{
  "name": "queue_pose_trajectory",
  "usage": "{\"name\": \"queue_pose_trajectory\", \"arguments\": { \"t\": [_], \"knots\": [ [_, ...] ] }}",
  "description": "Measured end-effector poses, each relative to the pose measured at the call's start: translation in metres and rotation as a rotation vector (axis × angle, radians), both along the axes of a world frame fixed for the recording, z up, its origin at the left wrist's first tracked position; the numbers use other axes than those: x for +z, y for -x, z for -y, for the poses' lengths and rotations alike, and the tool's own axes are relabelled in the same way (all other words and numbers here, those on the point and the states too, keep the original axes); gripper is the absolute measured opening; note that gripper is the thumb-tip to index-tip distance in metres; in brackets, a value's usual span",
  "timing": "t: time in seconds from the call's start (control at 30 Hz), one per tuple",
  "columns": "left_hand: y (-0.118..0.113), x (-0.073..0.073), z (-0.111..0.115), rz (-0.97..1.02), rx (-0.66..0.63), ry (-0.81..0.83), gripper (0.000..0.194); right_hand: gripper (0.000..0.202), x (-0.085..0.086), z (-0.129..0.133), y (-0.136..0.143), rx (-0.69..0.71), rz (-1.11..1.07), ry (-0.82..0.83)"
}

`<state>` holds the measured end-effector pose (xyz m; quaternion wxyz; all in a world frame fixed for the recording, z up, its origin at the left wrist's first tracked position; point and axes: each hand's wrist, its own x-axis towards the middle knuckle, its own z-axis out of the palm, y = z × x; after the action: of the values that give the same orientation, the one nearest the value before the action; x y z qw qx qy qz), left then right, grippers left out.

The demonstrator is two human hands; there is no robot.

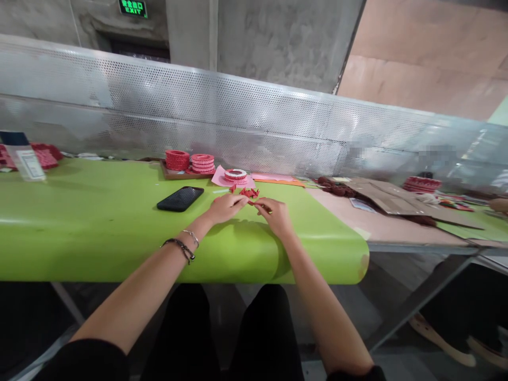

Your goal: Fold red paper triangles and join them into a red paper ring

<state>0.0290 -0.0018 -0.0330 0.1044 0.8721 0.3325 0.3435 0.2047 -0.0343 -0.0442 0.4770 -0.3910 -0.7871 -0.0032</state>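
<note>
The red piece (pixel 251 202) — partly hidden by fingertips (pixel 243 200) — is too small to tell its shape.

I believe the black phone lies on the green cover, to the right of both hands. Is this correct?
Wrong side: the head view shows the black phone on the green cover, left of both the left hand and right hand.

lime green worktop (pixel 99 211) that's rounded at the front, black phone (pixel 180 199) lying flat on it, brown tray (pixel 177 175) towards the back, pink paper (pixel 218 178) just right of that, small red pieces (pixel 249 193) in front of the paper, dark-capped bottle (pixel 26 160) way over left
</note>
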Motion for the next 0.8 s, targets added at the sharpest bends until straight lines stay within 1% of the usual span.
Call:
{"name": "queue_pose_trajectory", "arguments": {
  "t": [0.23,0.5,0.8],
  "knots": [
    [-0.0009,0.0015,0.0015,-0.020,-0.002,-0.006,0.037,0.015,-0.0003,-0.0001,0.0005,-0.021,0.031,-0.044],
    [0.0004,-0.0024,-0.0048,-0.021,0.046,-0.001,0.039,0.018,-0.0006,-0.0008,0.0004,-0.014,0.076,-0.102],
    [0.0005,-0.0019,-0.0053,-0.031,0.028,0.003,0.040,0.018,-0.0012,-0.0012,-0.0008,-0.026,0.077,-0.141]
  ]
}}
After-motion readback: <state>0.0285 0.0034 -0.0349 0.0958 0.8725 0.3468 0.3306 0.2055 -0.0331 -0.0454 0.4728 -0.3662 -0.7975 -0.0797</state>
